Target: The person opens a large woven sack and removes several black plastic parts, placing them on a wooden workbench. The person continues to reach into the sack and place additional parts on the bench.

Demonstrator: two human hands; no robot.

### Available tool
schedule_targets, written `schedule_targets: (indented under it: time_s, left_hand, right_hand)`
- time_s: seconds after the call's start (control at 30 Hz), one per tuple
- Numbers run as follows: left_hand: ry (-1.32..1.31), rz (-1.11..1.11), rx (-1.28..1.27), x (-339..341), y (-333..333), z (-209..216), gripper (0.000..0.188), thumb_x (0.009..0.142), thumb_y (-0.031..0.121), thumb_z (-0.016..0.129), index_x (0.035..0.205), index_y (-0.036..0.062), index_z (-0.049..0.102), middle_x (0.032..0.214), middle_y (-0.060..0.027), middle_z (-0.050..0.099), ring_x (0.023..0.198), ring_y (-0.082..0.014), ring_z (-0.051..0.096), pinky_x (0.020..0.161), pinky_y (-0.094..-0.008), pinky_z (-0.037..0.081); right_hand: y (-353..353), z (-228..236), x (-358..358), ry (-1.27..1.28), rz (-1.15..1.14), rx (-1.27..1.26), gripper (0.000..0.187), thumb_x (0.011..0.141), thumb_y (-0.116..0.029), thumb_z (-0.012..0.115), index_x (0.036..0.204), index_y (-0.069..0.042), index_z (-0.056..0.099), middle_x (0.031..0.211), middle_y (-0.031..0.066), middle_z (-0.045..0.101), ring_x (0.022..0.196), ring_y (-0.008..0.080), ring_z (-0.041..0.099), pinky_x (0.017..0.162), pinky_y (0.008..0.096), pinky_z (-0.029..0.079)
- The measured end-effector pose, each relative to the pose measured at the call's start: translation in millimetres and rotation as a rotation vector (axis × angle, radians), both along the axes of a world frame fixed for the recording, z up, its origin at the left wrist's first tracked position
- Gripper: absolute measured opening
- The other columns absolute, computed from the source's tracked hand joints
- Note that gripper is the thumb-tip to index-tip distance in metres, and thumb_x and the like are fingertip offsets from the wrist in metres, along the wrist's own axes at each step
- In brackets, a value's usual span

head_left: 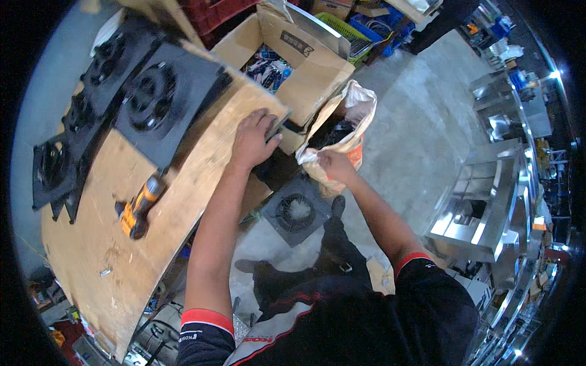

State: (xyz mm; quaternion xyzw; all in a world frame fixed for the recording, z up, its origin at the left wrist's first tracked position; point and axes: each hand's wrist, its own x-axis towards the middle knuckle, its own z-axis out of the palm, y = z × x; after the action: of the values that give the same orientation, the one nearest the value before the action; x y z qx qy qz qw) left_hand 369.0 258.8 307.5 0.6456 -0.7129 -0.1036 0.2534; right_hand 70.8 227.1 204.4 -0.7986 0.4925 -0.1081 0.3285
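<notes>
My left hand (pixel 251 139) rests at the end of the wooden tabletop (pixel 201 146), fingers spread over the wood near its corner and the thumb out to the right. My right hand (pixel 335 166) pinches the near rim of an open paper sack (pixel 353 155) with a white inside and an orange patch. Dark pieces show inside the sack, too shadowed to make out. On the floor below the sack lies a black square plate with a round opening (pixel 295 210).
An orange and black cordless drill (pixel 141 206) lies on the tabletop. Several black square plates with round collars (pixel 152 97) sit at its far left. Behind the sack stands an open cardboard box (pixel 317 76) of small parts. Stainless steel units (pixel 476 201) line the right.
</notes>
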Motion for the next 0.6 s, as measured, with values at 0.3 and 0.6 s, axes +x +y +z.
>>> schedule_targets:
  time_s: [0.3, 0.6]
  left_hand:
    - [-0.249, 0.113, 0.14, -24, -53, -15, 0.072, 0.079, 0.043, 0.072, 0.139, 0.0096, 0.052, 0.152, -0.0196, 0.04, 0.142, -0.0397, 0.034, 0.117, -0.0515, 0.026]
    - [-0.24, 0.145, 0.128, -31, -59, -9, 0.07, 0.075, 0.042, 0.074, 0.134, 0.0081, 0.057, 0.149, -0.0203, 0.044, 0.138, -0.0422, 0.039, 0.114, -0.0518, 0.03]
  right_hand:
    - [-293, -137, -37, 0.727, 0.439, 0.227, 0.032, 0.082, -0.027, 0.065, 0.1, -0.002, 0.075, 0.117, 0.0246, 0.067, 0.106, 0.0381, 0.067, 0.09, 0.0473, 0.054]
    - [-240, -182, -39, 0.877, 0.185, 0.648, 0.111, 0.067, -0.074, 0.072, 0.155, -0.019, 0.032, 0.166, 0.0185, 0.004, 0.149, 0.0453, 0.012, 0.116, 0.0649, 0.02]
